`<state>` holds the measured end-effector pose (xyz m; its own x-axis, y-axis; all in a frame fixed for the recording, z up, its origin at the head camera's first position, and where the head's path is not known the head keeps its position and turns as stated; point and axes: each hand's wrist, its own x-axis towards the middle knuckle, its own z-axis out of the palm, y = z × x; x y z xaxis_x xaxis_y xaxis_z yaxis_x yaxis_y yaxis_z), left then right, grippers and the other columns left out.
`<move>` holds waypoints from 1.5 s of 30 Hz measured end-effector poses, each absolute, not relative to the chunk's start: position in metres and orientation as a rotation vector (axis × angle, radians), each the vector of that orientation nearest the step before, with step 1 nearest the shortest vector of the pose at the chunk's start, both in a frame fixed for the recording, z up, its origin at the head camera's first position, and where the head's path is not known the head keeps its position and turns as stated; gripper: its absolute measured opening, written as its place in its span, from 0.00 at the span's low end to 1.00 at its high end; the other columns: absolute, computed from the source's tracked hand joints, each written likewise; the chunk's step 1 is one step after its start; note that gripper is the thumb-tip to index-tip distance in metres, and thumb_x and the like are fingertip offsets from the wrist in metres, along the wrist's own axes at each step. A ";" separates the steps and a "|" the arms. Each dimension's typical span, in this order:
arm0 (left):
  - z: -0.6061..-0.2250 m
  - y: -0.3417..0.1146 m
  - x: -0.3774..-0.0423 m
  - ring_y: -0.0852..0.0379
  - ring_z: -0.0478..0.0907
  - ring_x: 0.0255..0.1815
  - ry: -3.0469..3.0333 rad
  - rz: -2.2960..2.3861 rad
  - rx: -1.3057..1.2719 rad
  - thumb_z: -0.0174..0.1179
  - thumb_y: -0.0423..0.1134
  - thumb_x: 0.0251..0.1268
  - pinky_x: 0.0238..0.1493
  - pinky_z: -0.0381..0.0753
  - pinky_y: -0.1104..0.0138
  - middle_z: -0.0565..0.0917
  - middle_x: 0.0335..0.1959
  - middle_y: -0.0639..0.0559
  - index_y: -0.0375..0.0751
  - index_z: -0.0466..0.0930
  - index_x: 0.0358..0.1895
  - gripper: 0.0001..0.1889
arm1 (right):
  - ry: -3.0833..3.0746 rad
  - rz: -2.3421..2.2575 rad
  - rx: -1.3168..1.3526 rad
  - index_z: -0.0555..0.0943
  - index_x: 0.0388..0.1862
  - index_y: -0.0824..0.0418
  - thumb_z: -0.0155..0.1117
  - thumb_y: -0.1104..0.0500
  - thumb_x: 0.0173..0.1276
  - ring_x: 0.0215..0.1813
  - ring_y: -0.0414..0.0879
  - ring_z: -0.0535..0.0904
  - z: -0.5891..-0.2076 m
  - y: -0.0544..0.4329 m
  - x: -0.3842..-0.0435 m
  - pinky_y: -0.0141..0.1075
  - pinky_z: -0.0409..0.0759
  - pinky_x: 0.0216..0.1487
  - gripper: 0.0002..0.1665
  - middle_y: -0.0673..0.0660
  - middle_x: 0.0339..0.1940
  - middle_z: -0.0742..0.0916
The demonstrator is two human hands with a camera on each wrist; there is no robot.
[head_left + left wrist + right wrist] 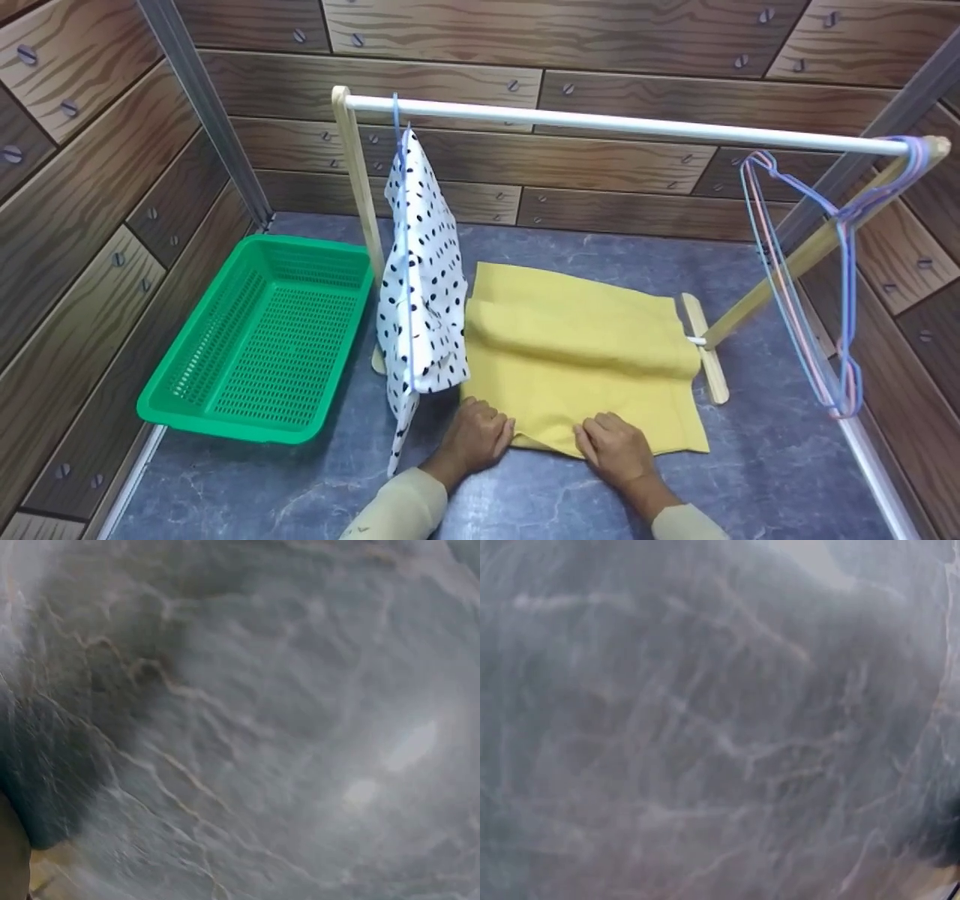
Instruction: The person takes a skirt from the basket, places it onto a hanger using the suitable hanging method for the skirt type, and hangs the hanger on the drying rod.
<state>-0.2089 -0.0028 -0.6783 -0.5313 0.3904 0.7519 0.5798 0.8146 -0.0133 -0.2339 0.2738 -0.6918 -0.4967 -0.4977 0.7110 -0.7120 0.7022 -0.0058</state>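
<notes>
A yellow cloth (577, 375) lies spread on the grey marbled surface under the hanging rack, a raised fold running across its middle. At its near left corner my left hand (476, 433) grips the edge with curled fingers. Farther right along that near edge, my right hand (615, 450) pinches the cloth, which bunches slightly between the two hands. Beside the left hand, a white cloth with black spots (427, 277) hangs from a blue hanger on the rack's rail. Both wrist views show mostly blurred marbled surface, the hands barely in the corners.
The rack's white rail (600, 120) crosses above the yellow cloth on wooden uprights. Several blue and pink hangers (847, 300) hang at its right end. A green plastic basket (330, 405) stands at the left. Wood-patterned walls (450, 82) enclose the back and sides.
</notes>
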 end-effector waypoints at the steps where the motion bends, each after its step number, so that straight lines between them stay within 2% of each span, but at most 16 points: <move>1: -0.679 -0.004 -0.209 0.62 0.57 0.14 -2.201 -0.298 -0.714 0.65 0.43 0.54 0.24 0.61 0.67 0.65 0.09 0.61 0.51 0.68 0.12 0.18 | -2.211 0.396 0.914 0.73 0.20 0.52 0.64 0.54 0.59 0.20 0.43 0.68 -0.692 0.272 -0.232 0.35 0.69 0.19 0.12 0.47 0.17 0.71; 4: -0.683 -0.010 -0.207 0.62 0.61 0.13 -2.234 -0.275 -0.726 0.65 0.43 0.53 0.24 0.60 0.67 0.65 0.09 0.61 0.51 0.68 0.11 0.18 | -2.247 0.409 0.909 0.75 0.20 0.51 0.66 0.55 0.58 0.21 0.41 0.68 -0.695 0.268 -0.225 0.33 0.69 0.20 0.11 0.45 0.18 0.71; 10: -0.694 -0.015 -0.199 0.60 0.68 0.15 -2.313 -0.292 -0.772 0.64 0.44 0.52 0.26 0.65 0.65 0.70 0.10 0.60 0.51 0.70 0.12 0.16 | -2.356 0.466 0.834 0.72 0.19 0.48 0.69 0.55 0.56 0.22 0.37 0.63 -0.693 0.264 -0.212 0.30 0.65 0.21 0.14 0.42 0.19 0.66; 17: -0.696 -0.020 -0.183 0.60 0.67 0.15 -2.301 -0.351 -0.863 0.64 0.44 0.46 0.24 0.61 0.65 0.68 0.11 0.61 0.52 0.69 0.13 0.14 | -2.442 0.491 0.828 0.69 0.18 0.45 0.70 0.55 0.54 0.23 0.30 0.57 -0.686 0.264 -0.195 0.24 0.59 0.20 0.17 0.36 0.21 0.61; 21: -0.680 -0.022 -0.176 0.59 0.69 0.16 -2.555 -0.303 -0.972 0.60 0.48 0.51 0.22 0.57 0.66 0.70 0.12 0.60 0.52 0.70 0.14 0.14 | -2.574 0.509 0.865 0.67 0.19 0.44 0.71 0.54 0.57 0.23 0.28 0.54 -0.683 0.267 -0.186 0.24 0.56 0.21 0.20 0.34 0.22 0.58; 25: -0.655 -0.015 -0.187 0.57 0.72 0.17 -2.944 -0.332 -0.920 0.52 0.52 0.61 0.20 0.61 0.65 0.73 0.13 0.56 0.51 0.71 0.16 0.17 | -2.662 0.536 0.946 0.65 0.17 0.43 0.69 0.57 0.58 0.20 0.28 0.53 -0.677 0.268 -0.193 0.25 0.56 0.20 0.22 0.34 0.18 0.60; 28: -0.646 -0.006 -0.199 0.55 0.73 0.18 -2.921 -0.368 -0.731 0.53 0.48 0.67 0.21 0.67 0.63 0.73 0.15 0.54 0.48 0.71 0.18 0.18 | -2.569 0.495 1.009 0.65 0.15 0.45 0.67 0.60 0.54 0.17 0.29 0.54 -0.672 0.265 -0.206 0.26 0.57 0.18 0.21 0.37 0.14 0.63; 31: -0.650 0.004 -0.211 0.53 0.74 0.22 -2.685 -0.352 -0.582 0.59 0.44 0.64 0.28 0.71 0.62 0.73 0.19 0.54 0.46 0.73 0.22 0.13 | -2.433 0.420 0.934 0.67 0.17 0.49 0.65 0.61 0.53 0.17 0.34 0.59 -0.671 0.261 -0.220 0.28 0.60 0.17 0.16 0.41 0.15 0.67; 34: -0.663 0.013 -0.221 0.51 0.74 0.32 -2.574 -0.355 -0.481 0.62 0.42 0.60 0.41 0.73 0.60 0.73 0.27 0.52 0.45 0.73 0.29 0.08 | -2.443 0.390 0.739 0.71 0.23 0.54 0.63 0.61 0.56 0.24 0.43 0.66 -0.673 0.255 -0.233 0.35 0.68 0.24 0.09 0.48 0.21 0.71; 36: -0.678 0.014 -0.221 0.51 0.73 0.38 -2.610 -0.373 -0.404 0.60 0.43 0.61 0.47 0.72 0.59 0.73 0.33 0.51 0.45 0.73 0.34 0.08 | -2.567 0.432 0.590 0.74 0.31 0.58 0.61 0.60 0.61 0.31 0.49 0.69 -0.677 0.254 -0.237 0.40 0.70 0.33 0.05 0.54 0.29 0.74; 38: -0.689 0.012 -0.216 0.49 0.72 0.42 -2.658 -0.388 -0.335 0.57 0.45 0.64 0.52 0.71 0.58 0.72 0.36 0.49 0.44 0.72 0.36 0.08 | -2.700 0.478 0.458 0.75 0.37 0.59 0.59 0.58 0.66 0.36 0.52 0.69 -0.682 0.252 -0.238 0.45 0.68 0.38 0.05 0.57 0.35 0.75; 41: -0.698 0.008 -0.207 0.49 0.71 0.43 -2.644 -0.407 -0.264 0.57 0.46 0.65 0.52 0.71 0.58 0.72 0.38 0.48 0.44 0.72 0.36 0.10 | -2.829 0.530 0.344 0.75 0.42 0.58 0.55 0.54 0.71 0.40 0.52 0.67 -0.687 0.250 -0.237 0.45 0.64 0.41 0.09 0.58 0.41 0.75; 45: -0.695 0.011 -0.204 0.51 0.70 0.41 -2.512 -0.525 -0.265 0.61 0.40 0.60 0.49 0.70 0.59 0.71 0.38 0.46 0.42 0.69 0.33 0.10 | -2.823 0.541 0.343 0.75 0.43 0.57 0.54 0.53 0.70 0.40 0.51 0.66 -0.687 0.248 -0.237 0.43 0.61 0.41 0.09 0.58 0.41 0.75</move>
